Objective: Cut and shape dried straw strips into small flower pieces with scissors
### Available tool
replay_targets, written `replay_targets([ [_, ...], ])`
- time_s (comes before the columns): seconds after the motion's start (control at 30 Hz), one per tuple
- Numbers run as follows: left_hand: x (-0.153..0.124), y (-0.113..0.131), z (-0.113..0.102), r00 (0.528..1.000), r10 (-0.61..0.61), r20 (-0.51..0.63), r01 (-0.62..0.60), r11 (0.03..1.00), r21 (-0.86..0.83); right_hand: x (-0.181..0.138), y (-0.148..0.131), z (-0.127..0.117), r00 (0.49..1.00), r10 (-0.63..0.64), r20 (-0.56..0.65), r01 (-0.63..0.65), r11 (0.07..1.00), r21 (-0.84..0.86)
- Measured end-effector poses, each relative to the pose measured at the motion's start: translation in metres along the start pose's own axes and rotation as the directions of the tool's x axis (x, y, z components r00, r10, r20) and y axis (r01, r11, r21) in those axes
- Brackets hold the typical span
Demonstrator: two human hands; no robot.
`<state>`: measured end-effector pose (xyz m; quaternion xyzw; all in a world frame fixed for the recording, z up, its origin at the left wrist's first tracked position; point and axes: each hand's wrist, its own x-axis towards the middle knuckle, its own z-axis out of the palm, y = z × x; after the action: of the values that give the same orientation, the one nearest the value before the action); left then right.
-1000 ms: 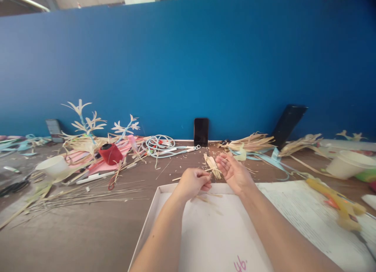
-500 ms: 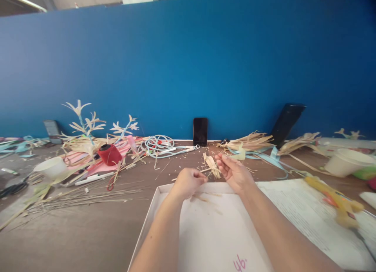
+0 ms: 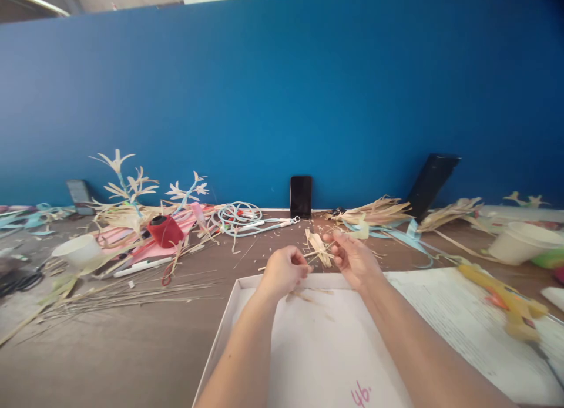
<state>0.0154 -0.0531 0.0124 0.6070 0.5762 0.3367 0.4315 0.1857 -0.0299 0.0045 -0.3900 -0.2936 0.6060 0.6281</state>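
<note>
My left hand (image 3: 284, 270) is closed in a pinch on a thin straw stem that runs toward my right hand. My right hand (image 3: 352, 258) has its fingers curled round a small bundle of pale straw strips (image 3: 318, 245). Both hands hover over the far edge of a shallow white box lid (image 3: 247, 314) on the brown table. A few straw bits lie inside the lid below the hands.
A black phone (image 3: 301, 196) leans on the blue wall. To the left are a coiled white cable (image 3: 240, 217), a red thread spool (image 3: 164, 231), straw flowers (image 3: 127, 185), a white cup (image 3: 78, 250) and loose stems. At the right lie a yellow glue gun (image 3: 502, 299), a white bowl (image 3: 520, 242) and printed paper.
My right hand's fingers have curled in from an open palm and closed on the straw bundle. My left hand has stayed pinched and shifted slightly up.
</note>
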Motion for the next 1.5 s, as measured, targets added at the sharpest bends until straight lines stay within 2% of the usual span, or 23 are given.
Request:
replay_targets([
  [0.1,0.0005,0.0013,0.0016,0.999,0.012,0.045,-0.006,0.990,-0.141,0.0019,0.0008,-0.0014,1.000,0.017,-0.018,-0.017,1.000,0.020],
  [0.2,0.0006,0.0025,0.0021,0.997,-0.018,0.081,0.032,0.986,-0.165,0.0033,0.0020,-0.0019,1.000,-0.008,-0.015,0.008,0.999,0.052],
  [0.33,-0.0007,0.0021,0.0015,0.992,-0.071,0.107,0.075,0.996,-0.038,0.0002,0.0026,0.0004,0.997,-0.028,0.072,0.024,0.998,0.055],
  [0.43,-0.0018,0.0018,-0.0002,0.997,-0.016,0.069,0.012,0.998,0.057,-0.0026,0.0030,0.0019,0.985,-0.010,0.171,0.007,1.000,0.019],
  [0.5,-0.0018,0.0018,-0.0016,0.998,0.041,0.038,-0.045,0.993,0.109,-0.0020,0.0038,0.0012,0.981,-0.002,0.195,0.000,1.000,0.011],
  [0.63,-0.0006,0.0000,-0.0035,0.998,0.067,0.019,-0.070,0.981,0.179,0.0042,0.0057,-0.0037,0.993,-0.028,0.117,0.022,0.998,0.059],
  [0.73,0.0004,-0.0030,-0.0034,0.997,0.048,0.056,-0.058,0.977,0.205,0.0069,0.0044,-0.0065,0.998,-0.039,0.048,0.034,0.995,0.093],
  [0.9,-0.0004,-0.0025,-0.0034,0.995,0.002,0.096,-0.024,0.972,0.234,0.0034,-0.0010,-0.0034,0.999,-0.034,-0.024,0.035,0.999,0.037],
  [1.13,-0.0029,0.0031,-0.0034,0.991,0.128,-0.033,-0.114,0.952,0.283,0.0002,-0.0030,0.0009,0.992,-0.103,-0.066,0.103,0.995,-0.013],
  [1.2,-0.0028,0.0022,-0.0022,0.992,0.112,-0.060,-0.091,0.953,0.288,-0.0006,-0.0033,0.0017,0.991,-0.109,-0.081,0.106,0.994,-0.039],
  [1.27,-0.0023,0.0007,-0.0008,0.995,0.062,-0.077,-0.041,0.966,0.255,-0.0012,-0.0034,0.0024,0.990,-0.106,-0.091,0.101,0.993,-0.061],
  [1.37,-0.0009,-0.0014,0.0009,0.999,-0.003,-0.033,0.007,0.993,0.117,-0.0007,-0.0029,0.0023,0.991,-0.079,-0.112,0.071,0.995,-0.071],
  [1.43,0.0002,-0.0024,0.0016,1.000,-0.008,0.008,0.008,1.000,0.003,0.0003,-0.0022,0.0016,0.991,-0.070,-0.113,0.064,0.997,-0.053],
  [1.5,0.0015,-0.0034,0.0021,1.000,-0.004,0.030,0.006,0.998,-0.065,0.0009,-0.0012,0.0009,0.995,-0.083,-0.062,0.083,0.997,-0.011],
])
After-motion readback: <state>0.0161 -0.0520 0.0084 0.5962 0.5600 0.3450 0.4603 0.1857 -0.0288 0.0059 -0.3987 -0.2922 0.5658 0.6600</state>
